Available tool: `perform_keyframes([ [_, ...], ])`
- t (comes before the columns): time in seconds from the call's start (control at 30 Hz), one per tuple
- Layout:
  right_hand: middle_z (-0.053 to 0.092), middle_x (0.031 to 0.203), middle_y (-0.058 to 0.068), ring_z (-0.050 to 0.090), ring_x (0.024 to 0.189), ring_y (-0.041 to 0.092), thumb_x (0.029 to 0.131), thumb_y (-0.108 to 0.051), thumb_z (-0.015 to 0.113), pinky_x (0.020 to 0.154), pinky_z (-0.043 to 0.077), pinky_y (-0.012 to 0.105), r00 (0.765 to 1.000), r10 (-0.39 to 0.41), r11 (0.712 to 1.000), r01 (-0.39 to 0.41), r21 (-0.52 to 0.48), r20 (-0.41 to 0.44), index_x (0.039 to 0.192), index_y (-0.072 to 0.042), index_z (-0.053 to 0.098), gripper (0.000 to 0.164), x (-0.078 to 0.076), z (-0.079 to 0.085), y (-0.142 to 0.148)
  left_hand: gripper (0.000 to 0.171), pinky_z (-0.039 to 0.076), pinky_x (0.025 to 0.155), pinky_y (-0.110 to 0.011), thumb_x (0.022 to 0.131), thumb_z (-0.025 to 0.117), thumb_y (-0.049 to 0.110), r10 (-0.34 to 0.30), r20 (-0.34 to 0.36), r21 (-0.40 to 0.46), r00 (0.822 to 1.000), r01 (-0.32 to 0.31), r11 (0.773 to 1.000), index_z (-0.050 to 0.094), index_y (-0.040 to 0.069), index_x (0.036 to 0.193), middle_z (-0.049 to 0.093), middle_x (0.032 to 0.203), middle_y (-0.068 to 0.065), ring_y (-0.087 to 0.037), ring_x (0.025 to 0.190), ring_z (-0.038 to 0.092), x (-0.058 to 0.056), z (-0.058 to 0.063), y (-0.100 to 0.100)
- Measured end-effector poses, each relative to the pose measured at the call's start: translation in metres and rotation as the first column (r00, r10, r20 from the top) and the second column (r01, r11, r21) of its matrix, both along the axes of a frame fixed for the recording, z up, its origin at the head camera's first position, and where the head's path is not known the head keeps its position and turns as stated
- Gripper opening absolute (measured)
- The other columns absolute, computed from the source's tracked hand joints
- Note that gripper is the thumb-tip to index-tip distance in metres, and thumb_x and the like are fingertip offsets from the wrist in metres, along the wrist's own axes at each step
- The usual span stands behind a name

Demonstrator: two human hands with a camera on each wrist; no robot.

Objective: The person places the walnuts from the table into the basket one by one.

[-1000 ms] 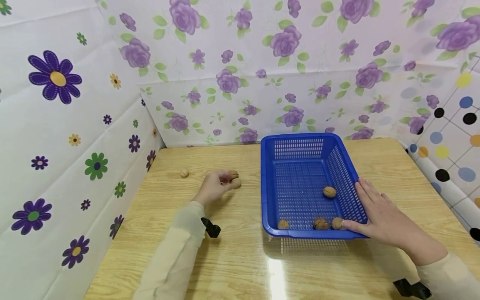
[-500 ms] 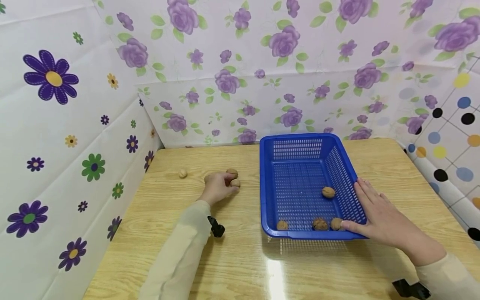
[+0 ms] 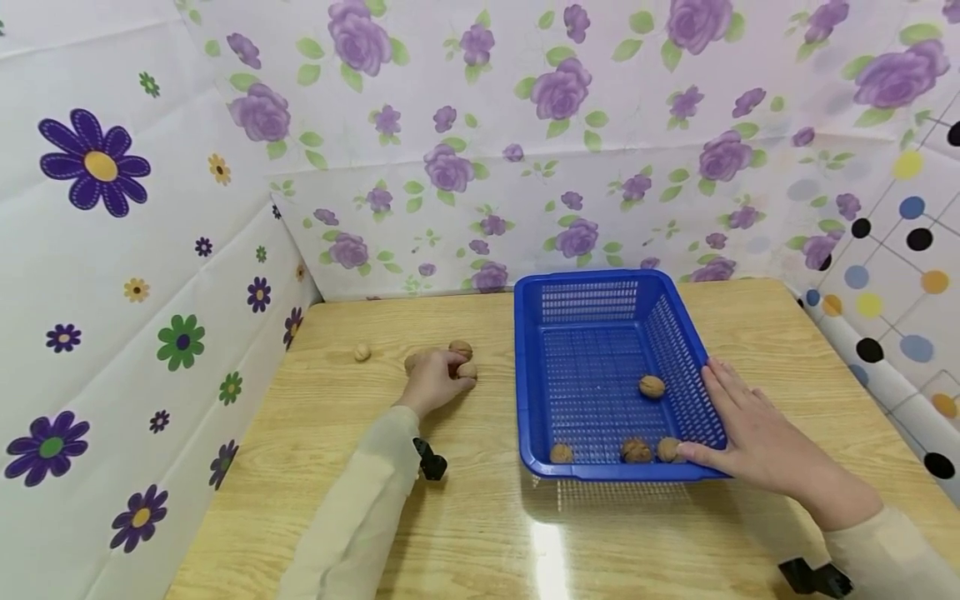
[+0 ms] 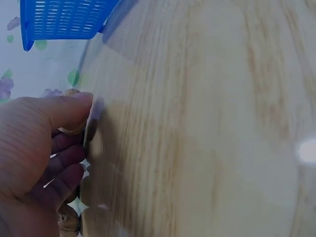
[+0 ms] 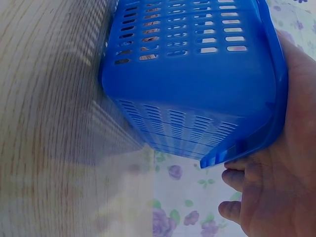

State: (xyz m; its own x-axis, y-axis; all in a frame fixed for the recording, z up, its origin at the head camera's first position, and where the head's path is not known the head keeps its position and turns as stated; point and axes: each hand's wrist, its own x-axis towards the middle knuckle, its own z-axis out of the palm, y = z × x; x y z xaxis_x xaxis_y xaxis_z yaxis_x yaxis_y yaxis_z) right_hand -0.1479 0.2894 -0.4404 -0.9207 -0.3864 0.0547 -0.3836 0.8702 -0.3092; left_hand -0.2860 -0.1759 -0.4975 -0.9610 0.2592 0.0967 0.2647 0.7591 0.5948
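We note a rectangular blue plastic basket (image 3: 528,400) with slotted walls and a smooth rim on a glossy wood-grain table (image 3: 465,533). Four brown, rough-shelled walnuts (image 3: 652,387) lie on its mesh floor: one near the right wall, three along the near wall. The left hand (image 3: 431,382), left of the basket, pinches a round tan walnut (image 3: 467,372) between thumb and finger; we cannot tell whether it touches the table. A darker brown walnut (image 3: 461,348) sits just behind it; a pale round walnut (image 3: 362,352) lies farther left. The right hand (image 3: 765,433) rests on the basket's right rim, fingers extended, thumb over the near corner.

Left wrist view: we also see the remaining fingers loosely bent and a wrinkled walnut (image 4: 69,219) beyond them. Right wrist view: we get the outer walls' rows of oblong slots and the palm against the rim, both hidden from the head view.
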Motion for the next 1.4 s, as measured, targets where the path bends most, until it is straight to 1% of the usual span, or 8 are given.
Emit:
perform_keyframes([
  [0.17,-0.004,0.159,0.019,-0.001,0.145,0.037,0.085,-0.062,0.061,0.108,0.009,0.068,1.000,0.005,1.000,-0.005,0.000,-0.004,0.152,0.001,0.001,0.110,-0.002,-0.001,-0.002,0.031,0.034,0.098,-0.040,0.080,0.081,0.026,0.034,-0.030,0.018,0.999,-0.034,0.999,0.074,0.017,0.109,0.070,0.103,0.004,-0.013,0.093,0.062,0.007,0.008,-0.003],
  [0.27,-0.005,0.159,0.019,-0.002,0.145,0.038,0.085,-0.062,0.060,0.108,0.008,0.068,1.000,-0.002,1.000,0.002,0.004,0.005,0.152,0.002,0.000,0.110,-0.001,0.000,-0.002,0.031,0.027,0.097,-0.048,0.080,0.080,0.029,0.026,-0.073,0.012,0.997,-0.025,1.000,0.074,0.020,0.109,0.069,0.105,0.006,-0.013,0.093,0.062,0.010,0.015,-0.001],
  [0.33,-0.005,0.158,0.020,-0.002,0.145,0.039,0.085,-0.062,0.060,0.107,0.008,0.068,1.000,-0.005,1.000,0.004,0.008,0.009,0.152,0.002,0.000,0.111,-0.001,0.001,-0.001,0.028,0.028,0.096,-0.048,0.080,0.080,0.030,0.025,-0.083,0.011,0.996,-0.024,1.000,0.074,0.022,0.106,0.068,0.105,0.009,-0.012,0.093,0.060,0.013,0.020,0.000],
  [0.6,-0.005,0.159,0.019,-0.002,0.145,0.038,0.085,-0.062,0.060,0.108,0.008,0.068,1.000,0.007,1.000,-0.007,-0.001,-0.009,0.152,0.002,0.001,0.110,0.000,-0.001,-0.001,0.036,0.048,0.083,-0.038,0.082,0.076,0.039,0.035,-0.074,0.015,0.997,-0.034,0.999,0.072,0.021,0.113,0.065,0.103,0.012,-0.013,0.095,0.062,0.021,0.051,0.016],
  [0.7,-0.005,0.159,0.018,-0.001,0.145,0.038,0.086,-0.061,0.061,0.108,0.009,0.068,1.000,0.010,1.000,-0.010,0.001,-0.019,0.152,0.003,0.002,0.109,0.000,-0.001,-0.001,0.039,0.052,0.078,-0.034,0.083,0.075,0.038,-0.023,-0.102,0.020,0.994,0.026,0.999,0.071,0.017,0.116,0.067,0.106,0.006,-0.014,0.093,0.063,0.024,0.066,0.030],
  [0.87,-0.003,0.158,0.021,-0.005,0.145,0.035,0.086,-0.061,0.061,0.108,0.008,0.068,1.000,0.006,1.000,-0.006,0.000,-0.022,0.152,0.003,0.002,0.109,0.000,-0.001,0.000,0.034,0.050,0.085,-0.032,0.086,0.074,0.035,-0.150,-0.161,0.003,0.975,0.153,0.988,0.071,0.016,0.114,0.068,0.106,0.003,-0.013,0.099,0.060,0.027,0.086,0.055],
  [1.17,0.001,0.159,0.020,0.002,0.145,0.038,0.084,-0.061,0.063,0.109,0.012,0.066,1.000,-0.004,1.000,0.003,-0.021,-0.025,0.153,0.002,0.006,0.109,-0.001,0.000,-0.001,0.034,0.049,0.077,-0.028,0.086,0.072,0.040,-0.291,-0.168,-0.069,0.942,0.284,0.956,0.071,0.019,0.112,0.065,0.103,0.009,-0.014,0.095,0.061,0.034,0.110,0.092],
  [1.4,-0.001,0.159,0.019,-0.002,0.146,0.034,0.084,-0.061,0.063,0.109,0.013,0.066,1.000,-0.010,1.000,0.010,-0.022,-0.013,0.153,0.001,0.005,0.109,-0.001,0.000,0.000,0.036,0.048,0.085,-0.027,0.085,0.073,0.040,-0.367,-0.170,-0.129,0.915,0.348,0.928,0.070,0.017,0.113,0.064,0.105,0.008,-0.012,0.099,0.059,0.030,0.130,0.117],
])
